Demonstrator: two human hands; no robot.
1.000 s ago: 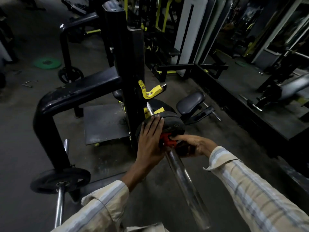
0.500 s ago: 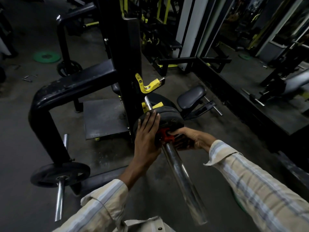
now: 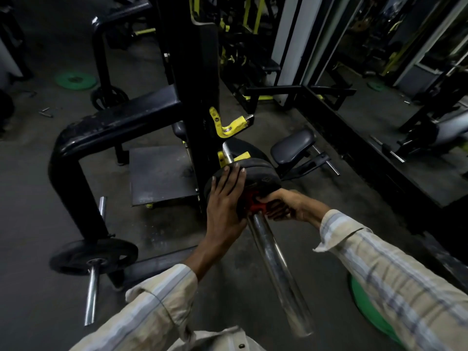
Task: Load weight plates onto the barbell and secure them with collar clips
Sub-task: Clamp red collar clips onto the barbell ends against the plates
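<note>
The chrome steel barbell sleeve (image 3: 276,269) runs from the near right up toward the middle of the scene, where the black rubber-coated weight plates (image 3: 260,174) sit stacked on it beside the black upright post of the rack (image 3: 200,97). A red plastic collar clip (image 3: 254,202) is on the sleeve, right against the near face of the plates.

The left hand (image 3: 225,206) lies flat and open on that near face, fingers (image 3: 231,177) spread up over the rim, bracing the stack. The right hand (image 3: 283,205) is closed around the red clip from the right side, thumb and fingers wrapped on it; whether its lever is already snapped down cannot be told, since the hand covers it.

The risks from here look plain. If the clip is locked with a gap between it and the plates, the stack could slide and rattle under load. If the lever only half closes, the clip may creep along the smooth chrome. The left palm sits close to the clip, so a sudden snap could pinch skin. Poor light makes the seating harder to check by eye.
</note>
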